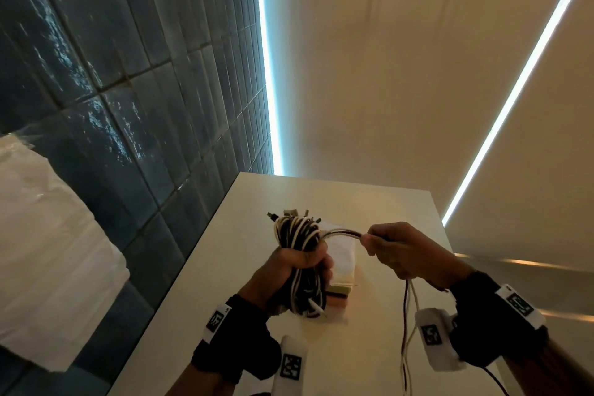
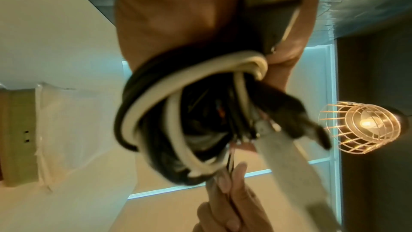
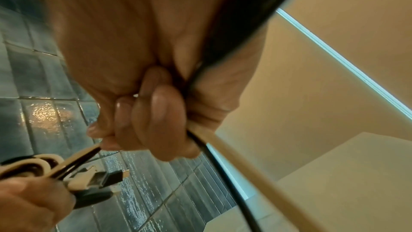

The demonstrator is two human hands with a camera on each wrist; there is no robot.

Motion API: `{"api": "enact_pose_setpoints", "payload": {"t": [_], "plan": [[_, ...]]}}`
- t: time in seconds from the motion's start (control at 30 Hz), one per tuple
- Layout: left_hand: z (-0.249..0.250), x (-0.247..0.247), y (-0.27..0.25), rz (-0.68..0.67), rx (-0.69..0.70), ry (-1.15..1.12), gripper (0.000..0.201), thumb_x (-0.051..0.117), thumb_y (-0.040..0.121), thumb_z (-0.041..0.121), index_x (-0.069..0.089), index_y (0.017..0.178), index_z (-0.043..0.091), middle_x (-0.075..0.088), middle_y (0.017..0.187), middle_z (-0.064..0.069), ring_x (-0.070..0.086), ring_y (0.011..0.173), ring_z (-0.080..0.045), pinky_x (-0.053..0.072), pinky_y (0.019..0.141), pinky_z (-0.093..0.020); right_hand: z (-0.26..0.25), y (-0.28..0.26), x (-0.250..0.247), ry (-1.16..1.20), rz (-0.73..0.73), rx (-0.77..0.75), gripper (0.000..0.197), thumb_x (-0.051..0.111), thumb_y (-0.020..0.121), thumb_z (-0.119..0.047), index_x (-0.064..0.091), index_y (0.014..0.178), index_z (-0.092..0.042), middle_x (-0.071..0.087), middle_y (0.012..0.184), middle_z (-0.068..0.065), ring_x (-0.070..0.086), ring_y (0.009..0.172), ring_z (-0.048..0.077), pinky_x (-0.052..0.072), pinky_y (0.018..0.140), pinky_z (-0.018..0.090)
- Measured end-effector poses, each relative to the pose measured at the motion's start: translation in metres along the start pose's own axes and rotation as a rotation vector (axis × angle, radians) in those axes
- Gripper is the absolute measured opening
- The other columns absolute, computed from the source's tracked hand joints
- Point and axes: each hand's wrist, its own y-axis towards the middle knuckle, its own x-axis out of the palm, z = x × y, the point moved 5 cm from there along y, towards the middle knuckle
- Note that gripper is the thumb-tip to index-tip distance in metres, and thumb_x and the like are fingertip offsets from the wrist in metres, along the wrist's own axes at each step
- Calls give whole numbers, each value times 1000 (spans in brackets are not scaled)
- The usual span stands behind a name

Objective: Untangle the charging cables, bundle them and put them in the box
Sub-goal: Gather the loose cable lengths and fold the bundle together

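Observation:
My left hand (image 1: 297,262) grips a thick bundle of black and white charging cables (image 1: 297,233) upright above the white table (image 1: 225,251); plug ends stick out of its top. In the left wrist view the coiled bundle (image 2: 169,105) fills the middle. My right hand (image 1: 398,247) holds several strands (image 1: 342,233) that run out sideways from the bundle; their loose ends (image 1: 408,328) hang down below the fist. The right wrist view shows the fingers (image 3: 156,117) curled round a black and a white cable (image 3: 223,145). A box (image 1: 342,270) with a white top lies on the table behind the bundle.
A dark blue tiled wall (image 1: 144,90) rises along the table's left side. Something white wrapped in clear plastic (image 1: 48,251) sits at the far left. A lit wire-cage lamp (image 2: 361,126) hangs in the left wrist view. Light strips (image 1: 266,74) run along the pale walls.

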Motion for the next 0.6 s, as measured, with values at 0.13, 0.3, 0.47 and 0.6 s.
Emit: {"api": "enact_pose_setpoints", "payload": {"t": [0.13, 0.3, 0.47, 0.6], "plan": [[5, -6, 9, 74, 46, -119, 20, 67, 80, 22, 52, 73, 10, 47, 61, -1, 47, 50, -12, 47, 57, -27, 8, -7, 5, 116, -26, 16, 36, 47, 95, -39, 53, 80, -7, 28, 61, 4, 25, 46, 13, 29, 44, 25], [7, -18, 17, 143, 87, -210, 20, 57, 89, 21, 64, 72, 13, 42, 55, 2, 45, 45, -11, 46, 52, -26, 22, -21, 13, 211, 29, 69, 34, 43, 101, -30, 57, 83, -4, 34, 59, 2, 31, 43, 14, 35, 44, 27], [-6, -21, 28, 264, 89, -148, 25, 77, 74, 39, 63, 67, 19, 42, 57, 4, 45, 47, -10, 41, 53, -26, -8, -18, 27, -56, 485, -80, 25, 51, 98, -17, 65, 78, -11, 45, 54, -4, 35, 43, 5, 30, 43, 25], [-11, -11, 33, 269, 100, -59, 62, 79, 55, 67, 58, 80, 14, 52, 65, -2, 52, 59, -16, 43, 61, -31, -38, -11, 59, -392, 448, -288, 20, 52, 98, -19, 64, 84, -12, 56, 61, -8, 53, 52, 6, 44, 51, 19]]}}
